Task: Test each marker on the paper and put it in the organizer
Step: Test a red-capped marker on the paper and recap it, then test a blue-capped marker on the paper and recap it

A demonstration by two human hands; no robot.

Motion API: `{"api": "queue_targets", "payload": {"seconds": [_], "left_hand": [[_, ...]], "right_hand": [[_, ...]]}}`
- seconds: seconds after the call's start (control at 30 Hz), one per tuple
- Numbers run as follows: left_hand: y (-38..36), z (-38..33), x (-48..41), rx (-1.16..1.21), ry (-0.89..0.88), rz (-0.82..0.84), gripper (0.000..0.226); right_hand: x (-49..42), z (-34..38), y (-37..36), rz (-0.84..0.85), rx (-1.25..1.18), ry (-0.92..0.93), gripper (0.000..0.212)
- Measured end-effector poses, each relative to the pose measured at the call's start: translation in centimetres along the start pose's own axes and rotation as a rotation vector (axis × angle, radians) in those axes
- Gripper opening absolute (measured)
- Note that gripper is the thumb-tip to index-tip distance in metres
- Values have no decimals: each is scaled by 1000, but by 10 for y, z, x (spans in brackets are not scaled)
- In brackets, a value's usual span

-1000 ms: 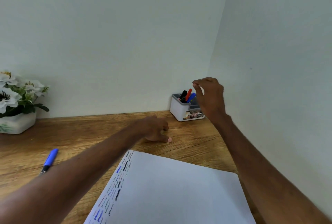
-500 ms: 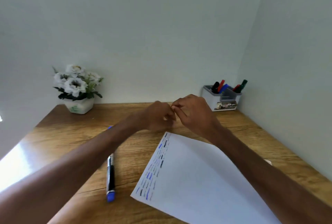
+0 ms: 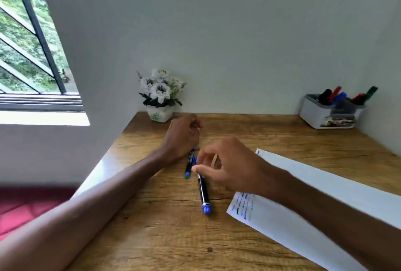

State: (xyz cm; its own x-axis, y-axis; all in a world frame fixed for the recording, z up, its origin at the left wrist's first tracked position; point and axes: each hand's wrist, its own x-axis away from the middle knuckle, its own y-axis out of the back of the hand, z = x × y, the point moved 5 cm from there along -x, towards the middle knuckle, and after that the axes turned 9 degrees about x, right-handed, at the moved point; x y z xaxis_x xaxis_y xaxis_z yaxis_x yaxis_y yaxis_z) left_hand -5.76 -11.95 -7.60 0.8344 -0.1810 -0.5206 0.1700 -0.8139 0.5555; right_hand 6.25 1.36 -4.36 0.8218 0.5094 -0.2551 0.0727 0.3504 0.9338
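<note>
Two black markers lie on the wooden desk [image 3: 173, 227]. My right hand [image 3: 225, 162] pinches the blue marker [image 3: 203, 194] near its upper end, between thumb and fingers; its blue end points toward me. A second marker with a green end [image 3: 189, 165] lies just left of it, its far end under my left hand [image 3: 183, 135]. That hand rests on the desk as a curled fist, with nothing seen in it. The white paper [image 3: 314, 186], with ink marks along its left edge, lies to the right. The white organizer [image 3: 312, 114] stands at the back right with several markers in it.
A white pot of white flowers [image 3: 160, 97] stands at the back of the desk against the wall. A window [image 3: 28, 42] is at the left. Walls close the desk in at the back and right.
The view has swung left. My right hand came from the organizer to the blue marker, and my left hand moved left beside it. A second marker and the window have come into view.
</note>
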Motion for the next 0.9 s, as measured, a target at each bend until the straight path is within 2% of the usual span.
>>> {"api": "queue_targets", "payload": {"seconds": [0.1, 0.3, 0.37, 0.5, 0.6, 0.7, 0.77, 0.83, 0.9], "left_hand": [[-5, -2, 4, 11, 18, 18, 24], [-14, -5, 13, 6, -8, 90, 19], [-14, -5, 12, -1, -24, 66, 17], [-6, -25, 14, 27, -140, -52, 14], [-10, -56, 22, 54, -293, -44, 21], [-27, -77, 37, 24, -327, 96, 43], [-37, -88, 46, -37, -359, 158, 54], [-45, -96, 53, -121, -402, 204, 59], [-49, -100, 56, -160, -419, 234, 60]], "right_hand": [[-9, 2, -17, 40, 56, -164, 33], [-14, -22, -9, 184, 12, -387, 32], [-10, -36, 2, 164, -106, -393, 9], [7, -74, 31, 47, -448, -468, 15], [13, -98, 50, -30, -485, -420, 15], [16, -106, 53, -35, -279, -289, 13], [18, -101, 47, -44, -179, -193, 23], [20, -94, 39, -78, -85, -100, 24], [21, -88, 34, -109, 20, -40, 17]]}}
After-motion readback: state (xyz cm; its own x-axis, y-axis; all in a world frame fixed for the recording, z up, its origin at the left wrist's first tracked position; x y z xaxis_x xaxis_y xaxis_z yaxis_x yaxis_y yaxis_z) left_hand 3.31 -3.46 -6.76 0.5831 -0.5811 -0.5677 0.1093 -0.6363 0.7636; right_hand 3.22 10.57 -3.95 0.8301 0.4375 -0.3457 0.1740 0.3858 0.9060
